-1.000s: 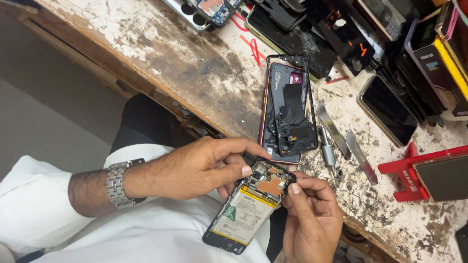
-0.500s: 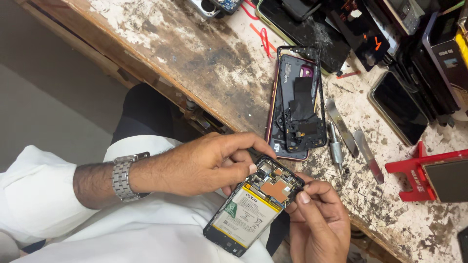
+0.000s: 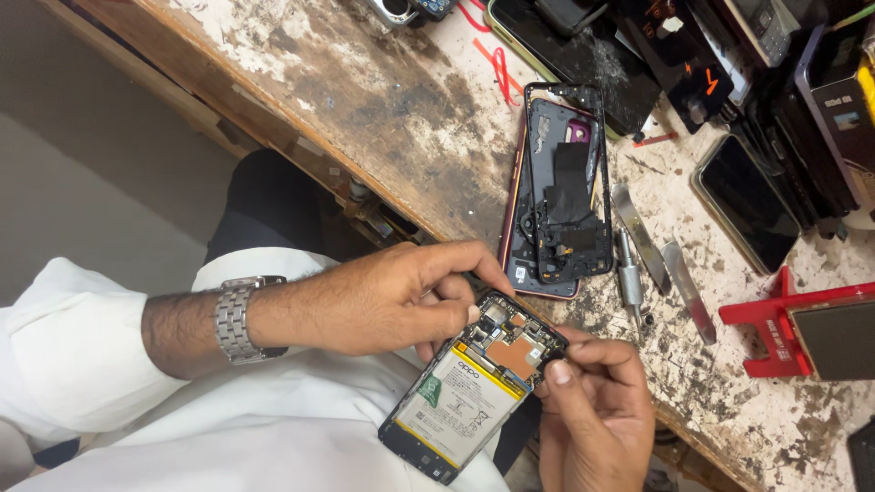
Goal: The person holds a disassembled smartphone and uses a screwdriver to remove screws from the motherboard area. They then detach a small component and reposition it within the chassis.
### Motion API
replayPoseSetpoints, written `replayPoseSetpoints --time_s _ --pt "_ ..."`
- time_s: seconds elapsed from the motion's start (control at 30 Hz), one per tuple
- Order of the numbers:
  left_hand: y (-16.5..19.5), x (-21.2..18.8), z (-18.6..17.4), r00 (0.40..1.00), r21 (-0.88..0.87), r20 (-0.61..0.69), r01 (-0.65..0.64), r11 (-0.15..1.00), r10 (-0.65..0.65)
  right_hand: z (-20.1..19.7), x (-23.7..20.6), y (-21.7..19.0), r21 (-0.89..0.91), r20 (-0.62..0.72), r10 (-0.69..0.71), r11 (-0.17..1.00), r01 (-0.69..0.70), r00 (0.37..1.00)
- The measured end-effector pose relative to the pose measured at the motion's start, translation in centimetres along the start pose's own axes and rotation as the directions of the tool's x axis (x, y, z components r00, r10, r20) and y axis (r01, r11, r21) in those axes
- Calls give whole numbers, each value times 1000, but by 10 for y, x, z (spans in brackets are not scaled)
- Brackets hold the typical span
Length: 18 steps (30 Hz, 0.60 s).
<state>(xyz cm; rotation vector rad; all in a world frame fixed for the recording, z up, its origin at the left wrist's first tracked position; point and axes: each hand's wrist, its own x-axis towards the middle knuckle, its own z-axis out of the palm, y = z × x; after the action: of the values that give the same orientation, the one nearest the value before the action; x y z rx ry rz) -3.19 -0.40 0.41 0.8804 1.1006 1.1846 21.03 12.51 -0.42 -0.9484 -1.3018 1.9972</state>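
The opened phone (image 3: 474, 387) is held over the person's lap, just off the near edge of the workbench (image 3: 365, 118), back cover gone. Its shell serves as a tray for the insides: a white and yellow battery (image 3: 458, 398) fills the lower part, and above it sit a copper-coloured shield (image 3: 518, 353) and small dark board parts packed up to the top end. The left hand (image 3: 383, 296) grips the phone along its upper left side, thumb pressed on the edge and fingers curled behind. The right hand (image 3: 597, 410) is pinched narrow, thumb and forefinger closed at the phone's upper right corner; whether something tiny sits between them I cannot tell. A steel watch (image 3: 239, 319) circles the left wrist below a white sleeve (image 3: 73, 355).

On the bench just beyond the hands lies a dark phone frame (image 3: 570, 196) stacked on a reddish back cover (image 3: 524, 219), black patches stuck inside it. Right beside that are a short metal screwdriver (image 3: 631, 273) and two flat metal pry tools (image 3: 656, 251), lying close together. Further right a dark phone (image 3: 746, 202) lies face up, and a red clamp stand (image 3: 775, 333) holds another screen. The far edge of the bench is crowded with black phones and parts, and a cracked one (image 3: 583, 50) lies nearest.
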Motion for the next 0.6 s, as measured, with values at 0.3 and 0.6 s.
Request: replayPoseSetpoints --time_s 0.3,0.6 --pt "-6 0 -3 997 13 -66 27 1000 -26 27 -8 16 -350 -76 -329 893 284 941" --pt "-1 2 -8 988 51 -123 95 994 -88 26 -7 21 -262 -113 -286 932 249 952"
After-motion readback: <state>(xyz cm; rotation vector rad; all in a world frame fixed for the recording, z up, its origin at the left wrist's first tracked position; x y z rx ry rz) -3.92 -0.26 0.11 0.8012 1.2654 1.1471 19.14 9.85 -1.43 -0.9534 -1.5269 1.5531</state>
